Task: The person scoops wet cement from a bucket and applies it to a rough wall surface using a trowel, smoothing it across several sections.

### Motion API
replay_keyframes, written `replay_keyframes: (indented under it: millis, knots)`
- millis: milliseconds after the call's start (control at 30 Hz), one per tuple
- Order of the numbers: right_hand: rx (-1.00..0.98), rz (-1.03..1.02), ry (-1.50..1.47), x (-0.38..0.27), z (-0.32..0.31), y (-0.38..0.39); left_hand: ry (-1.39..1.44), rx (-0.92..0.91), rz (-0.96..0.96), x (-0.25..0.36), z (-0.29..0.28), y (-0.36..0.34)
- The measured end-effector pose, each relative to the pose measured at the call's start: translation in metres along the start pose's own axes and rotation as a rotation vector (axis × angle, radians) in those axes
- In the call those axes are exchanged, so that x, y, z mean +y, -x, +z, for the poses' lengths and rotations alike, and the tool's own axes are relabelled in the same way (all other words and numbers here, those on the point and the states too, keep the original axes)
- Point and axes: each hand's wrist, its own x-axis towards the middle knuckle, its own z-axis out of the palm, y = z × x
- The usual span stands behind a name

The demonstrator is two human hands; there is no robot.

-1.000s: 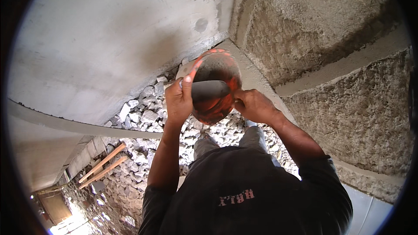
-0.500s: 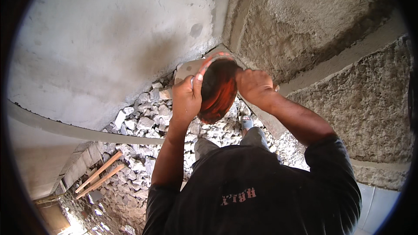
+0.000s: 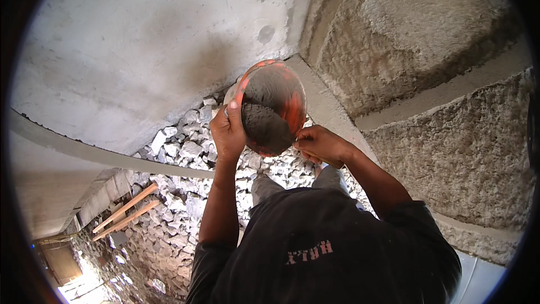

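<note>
An orange mortar bowl (image 3: 297, 110) is tilted in front of me, its inside smeared grey. Dark wet mortar (image 3: 263, 126) lies heaped in its lower part. My left hand (image 3: 228, 131) grips the left rim, thumb on the inner side. My right hand (image 3: 323, 145) is at the lower right rim, fingers closed around what seems a thin tool handle. The tool's working end is hidden, and its kind cannot be made out.
Broken grey stones (image 3: 191, 149) cover the ground around my legs. A smooth plastered wall (image 3: 140, 39) rises ahead left, a rough wall with smoother bands (image 3: 444, 152) on the right. A curved pale edge (image 3: 112, 159) and two wooden strips (image 3: 126, 214) are at left.
My right hand has moved from the bowl's upper right side down to its lower right rim. The bowl has turned more toward me, and the mortar inside now shows.
</note>
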Motion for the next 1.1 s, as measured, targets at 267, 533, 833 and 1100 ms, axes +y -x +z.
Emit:
replay_keyframes:
  millis: [267,533,833,1100]
  knots:
    - [0.137,-0.070,0.107,0.001,-0.011,0.018,0.256,0.070,-0.128,-0.027,0.013,0.020]
    - [0.244,-0.438,0.622,0.015,-0.031,0.000,0.402,0.213,-0.098,-0.044,0.017,0.022]
    - [-0.031,-0.555,0.584,-0.034,-0.073,-0.011,0.604,0.519,-0.378,-0.037,0.003,0.053]
    - [-0.526,-0.317,-0.009,-0.014,-0.188,-0.047,0.264,0.873,-0.636,0.010,0.019,0.100]
